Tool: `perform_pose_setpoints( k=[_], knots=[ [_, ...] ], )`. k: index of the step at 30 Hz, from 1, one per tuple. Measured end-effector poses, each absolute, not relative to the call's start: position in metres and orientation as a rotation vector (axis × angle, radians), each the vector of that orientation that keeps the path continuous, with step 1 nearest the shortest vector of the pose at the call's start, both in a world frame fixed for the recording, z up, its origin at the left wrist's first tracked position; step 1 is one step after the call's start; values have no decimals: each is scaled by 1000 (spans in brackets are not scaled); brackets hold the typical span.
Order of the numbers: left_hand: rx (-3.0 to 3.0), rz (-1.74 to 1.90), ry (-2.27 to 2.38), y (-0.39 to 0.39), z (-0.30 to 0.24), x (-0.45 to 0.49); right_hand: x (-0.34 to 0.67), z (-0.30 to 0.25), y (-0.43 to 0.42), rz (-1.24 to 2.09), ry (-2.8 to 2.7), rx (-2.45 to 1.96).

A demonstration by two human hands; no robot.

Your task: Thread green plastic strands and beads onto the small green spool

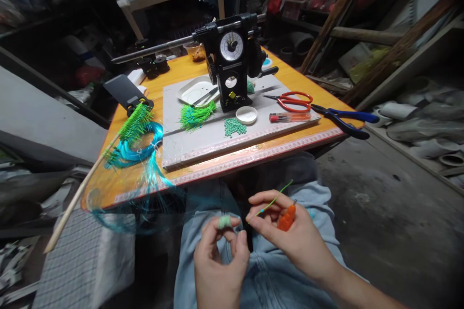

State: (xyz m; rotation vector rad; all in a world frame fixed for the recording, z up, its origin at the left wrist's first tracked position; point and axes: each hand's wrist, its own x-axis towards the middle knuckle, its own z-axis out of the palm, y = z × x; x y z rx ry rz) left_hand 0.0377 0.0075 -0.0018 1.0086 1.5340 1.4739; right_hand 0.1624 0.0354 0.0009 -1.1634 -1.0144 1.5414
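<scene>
Two hands work above the lap, near side of the surface: the right hand pinches a green strand at its fingertips, with an orange tool tucked in the palm, while the left hand curls loosely, thumb apart, nothing visibly gripped. The strand slants far and right (a blue speck sits along it). A light but firm pinch should suit it, the tool kept clear.

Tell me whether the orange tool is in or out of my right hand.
In: the orange tool sits in the right hand, between thumb and curled fingers, as that hand also pinches a green strand.
</scene>
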Motion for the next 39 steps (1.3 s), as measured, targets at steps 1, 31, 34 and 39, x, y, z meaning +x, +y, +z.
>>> perform_pose_setpoints(
  k=[1, 31, 34, 39],
  knots=[
    [993, 1474, 1537, 8, -1, 38, 163, 1, 35, 1539, -1013, -1166],
    [1007, 1481, 1539, 10, -1, 41, 162, 0, 36, 1562, -1045, -1162],
    [981, 1485, 1543, 11, 1, 42, 162, 1, 36, 1545, -1039, -1177],
    [967, 1509, 1524, 11, 2, 43, 162, 3, 35, 1569, -1042, -1165]
  ],
)
